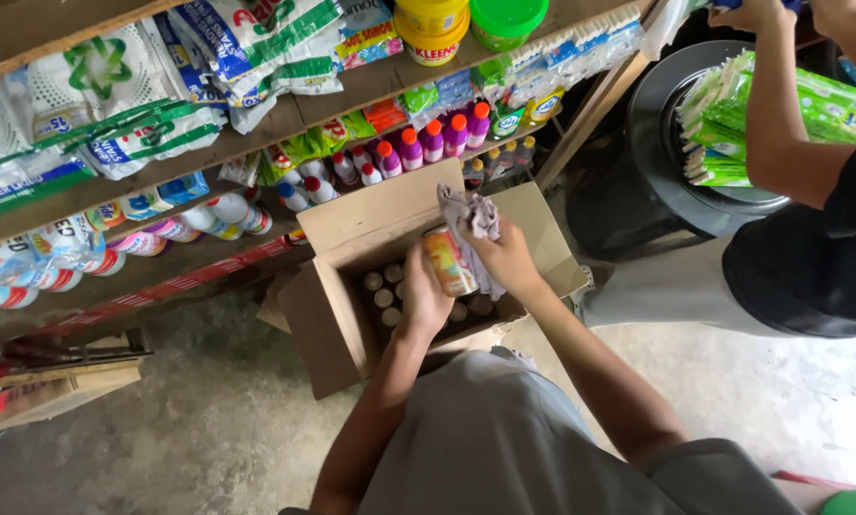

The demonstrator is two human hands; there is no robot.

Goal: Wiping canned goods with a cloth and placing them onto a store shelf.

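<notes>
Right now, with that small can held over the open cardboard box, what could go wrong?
1. The small orange can sits between the left hand and the right hand, which also grips a grey cloth; it might slip onto the round-capped containers in the open brown cardboard box.
2. A second person's arm works close by; elbows could collide.

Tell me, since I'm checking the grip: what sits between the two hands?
In the head view, an orange can sits between left hand and right hand, which also holds a grey cloth.
</notes>
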